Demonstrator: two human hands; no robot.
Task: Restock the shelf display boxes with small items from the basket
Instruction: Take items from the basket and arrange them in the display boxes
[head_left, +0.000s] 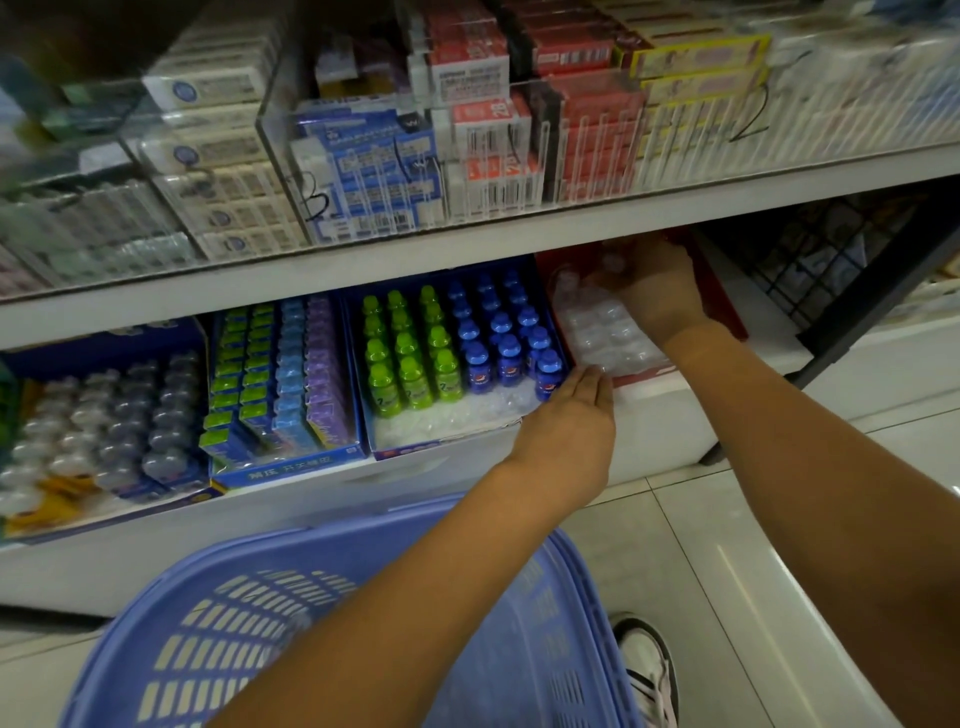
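Observation:
A red display box (727, 306) sits at the right end of the lower shelf, and a clear plastic tray (597, 332) with empty pockets lies in it. My left hand (566, 421) has straight fingers, and its fingertips touch the tray's front edge. My right hand (660, 291) reaches deep into the box with its fingers curled over the tray's far end; they are blurred under the shelf board. The lilac basket (208, 649) stands on the floor below my left forearm. Its contents are hidden.
Left of the red box stands a blue display box (441, 444) of small green and blue bottles, then a box of green, blue and purple packs (280, 379), then a box of clear bottles (104, 415). The upper shelf (467, 244) overhangs closely. A black wire rack (831, 260) stands at right.

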